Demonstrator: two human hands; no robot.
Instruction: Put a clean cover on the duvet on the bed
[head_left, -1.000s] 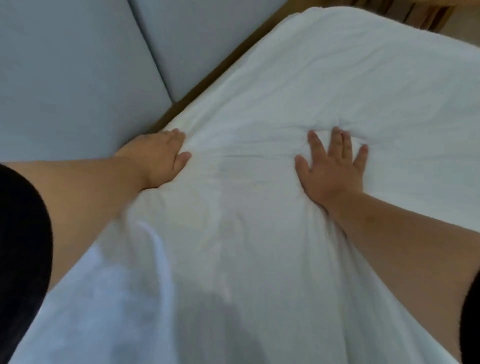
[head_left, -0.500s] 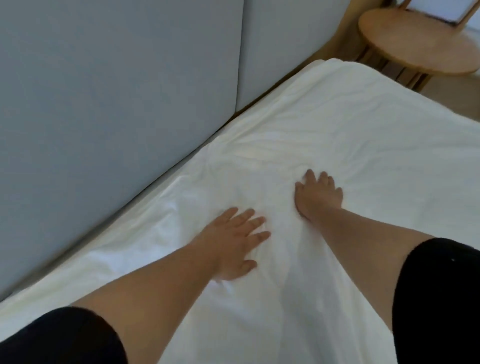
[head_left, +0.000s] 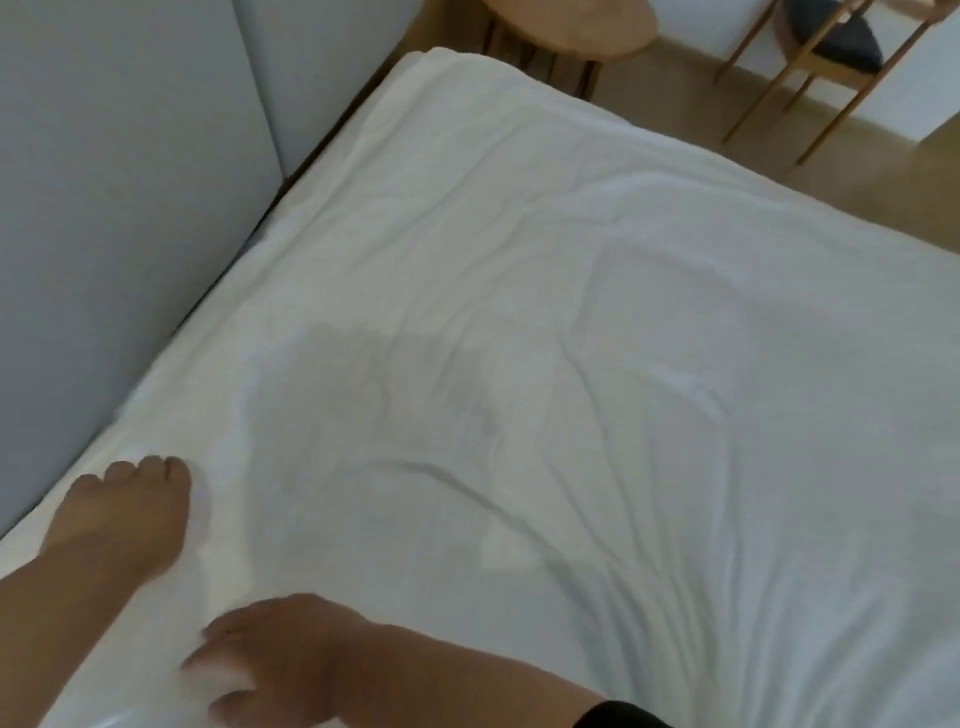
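Cover (head_left: 571, 364) lies spread over the bed, stretching away and to the right of both hands, the left hand (head_left: 122, 514) pressing flat near the headboard (head_left: 104, 208), the right hand (head_left: 275, 665) blurred, apparently open on it.

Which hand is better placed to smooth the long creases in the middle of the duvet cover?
The right hand, probably. It lies low on the duvet cover toward the creases. The left hand rests at the edge beside the grey headboard, farther from them.
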